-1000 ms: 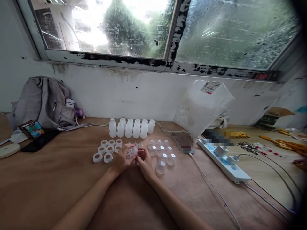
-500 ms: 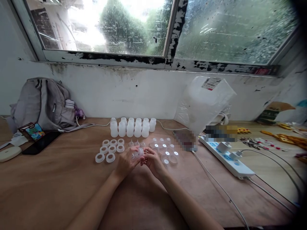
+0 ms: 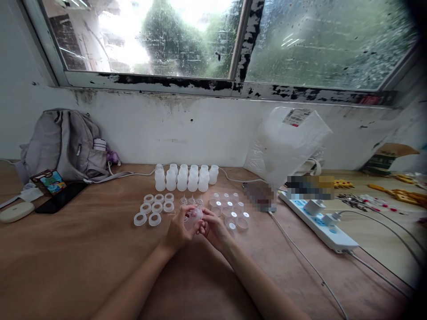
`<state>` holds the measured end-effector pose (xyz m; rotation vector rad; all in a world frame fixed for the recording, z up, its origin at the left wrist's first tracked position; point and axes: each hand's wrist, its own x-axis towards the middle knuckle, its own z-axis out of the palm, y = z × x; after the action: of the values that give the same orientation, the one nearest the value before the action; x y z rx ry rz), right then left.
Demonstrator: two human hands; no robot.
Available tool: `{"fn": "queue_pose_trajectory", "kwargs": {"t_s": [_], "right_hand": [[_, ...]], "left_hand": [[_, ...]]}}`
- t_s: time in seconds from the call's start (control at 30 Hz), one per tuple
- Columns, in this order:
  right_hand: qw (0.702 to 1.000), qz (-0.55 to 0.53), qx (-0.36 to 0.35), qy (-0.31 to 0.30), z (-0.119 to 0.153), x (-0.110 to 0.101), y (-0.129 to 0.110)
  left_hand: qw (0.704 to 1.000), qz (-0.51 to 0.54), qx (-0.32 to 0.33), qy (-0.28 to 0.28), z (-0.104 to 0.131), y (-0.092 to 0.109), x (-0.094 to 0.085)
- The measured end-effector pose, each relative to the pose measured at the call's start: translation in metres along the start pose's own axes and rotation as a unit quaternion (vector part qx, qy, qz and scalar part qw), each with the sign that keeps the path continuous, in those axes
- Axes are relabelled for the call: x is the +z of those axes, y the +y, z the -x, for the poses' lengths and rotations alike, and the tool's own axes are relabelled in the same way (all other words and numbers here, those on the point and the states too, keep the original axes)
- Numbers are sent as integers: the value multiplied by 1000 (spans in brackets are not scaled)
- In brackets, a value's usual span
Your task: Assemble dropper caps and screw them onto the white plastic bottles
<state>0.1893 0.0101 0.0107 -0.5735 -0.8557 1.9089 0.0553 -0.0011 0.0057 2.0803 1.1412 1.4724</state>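
Both my hands meet over the middle of the table around a clear plastic bottle top [image 3: 195,216]. My left hand [image 3: 181,229] grips it from the left with thumb and fingers, while my right hand [image 3: 213,226] pinches its right side. Fingers cover part of it, so its exact make-up is unclear. Left of the hands lie several translucent screw rings [image 3: 155,219]. Just beyond the fingers, clear teats [image 3: 191,201] stand in a short row. On the right are several clear caps [image 3: 242,223] with white discs. Frosted small bottles [image 3: 182,181] stand upright behind.
A grey backpack [image 3: 63,146], a black phone [image 3: 62,198] and a round cream object [image 3: 16,212] sit at the left. On the right are a white power strip [image 3: 333,235] with cables, a blurred-out item [image 3: 260,197] and a plastic bag [image 3: 283,142] against the wall.
The bottle top has turned slightly between my fingers, and both hands have shifted a little. The whole view has moved slightly; the laid-out parts keep their places.
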Motion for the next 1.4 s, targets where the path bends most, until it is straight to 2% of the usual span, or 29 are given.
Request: {"fn": "queue_pose_trajectory", "kwargs": {"t_s": [0.2,0.3,0.37,0.47,0.57,0.7,0.8,0.93,1.0,1.1,1.17,1.3,1.4], "right_hand": [[992,98,-71,43,-1,-1,-3],[981,149,-101,70,-1,0,-8],[980,160,-95,66,0,1,-9],[986,156,-44,35,2,3,-9],[989,144,-19,14,2,3,-8],[987,143,-56,35,1,3,-10],[970,210,-107,62,-1,3,-9],[925,317,-189,95,-4,1,-3],[900,363,-219,106,-4,0,0],[850,445,-255,119,-3,-1,1],[826,481,-267,123,-2,-1,1],[813,500,-269,130,-1,-1,1],[817,499,-260,124,0,-1,1]], "left_hand": [[999,-28,28,-3,0,-1,3],[997,-44,68,-10,-1,-7,3],[993,-52,104,-14,-1,-9,2],[985,-74,156,-16,-1,-9,-1],[979,-100,178,-10,-2,-9,-3],[990,-67,122,19,-3,-7,-4],[997,-34,64,31,-3,-4,-3],[998,-45,1,46,-6,-4,-3],[998,-56,-22,36,-8,-6,-2],[998,-59,-36,4,-8,-8,-2],[997,-63,-36,7,-7,-8,-2],[998,-52,-42,17,-7,-4,-1],[998,-28,-55,7,-7,-3,-1]]}}
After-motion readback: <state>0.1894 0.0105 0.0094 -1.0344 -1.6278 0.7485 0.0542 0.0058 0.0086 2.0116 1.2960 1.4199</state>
